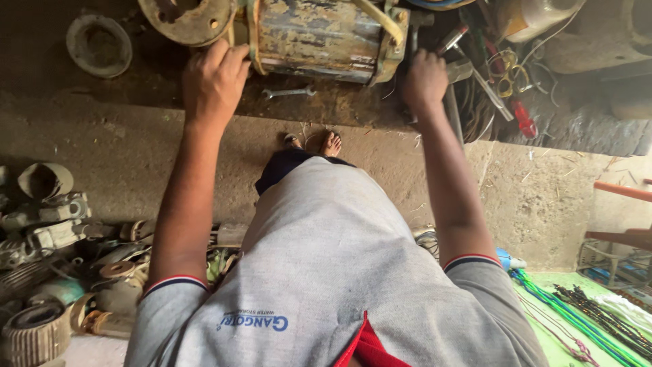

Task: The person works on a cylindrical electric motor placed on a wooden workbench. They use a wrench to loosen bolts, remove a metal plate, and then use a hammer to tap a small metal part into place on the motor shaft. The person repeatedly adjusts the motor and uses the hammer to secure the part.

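Crowded bench edge (pixel 136 102): both hands (pixel 214 81) against worn motor (pixel 319 37).

I am counting one motor housing (pixel 319 37), rusted and paint-flaked, lying on the workbench (pixel 136 81). I am seeing one flange disc (pixel 188 17) at its left end and one separate round cap (pixel 99 45) further left. One open-ended spanner (pixel 288 92) is lying below the housing. One red-handled tool (pixel 523 119) is showing among the wiring at right. Two hands are registering: the left hand (pixel 214 81) and the right hand (pixel 424 81). Two bare feet (pixel 331 144) are showing below. The scrap parts (pixel 54 272) at lower left are too jumbled to count.
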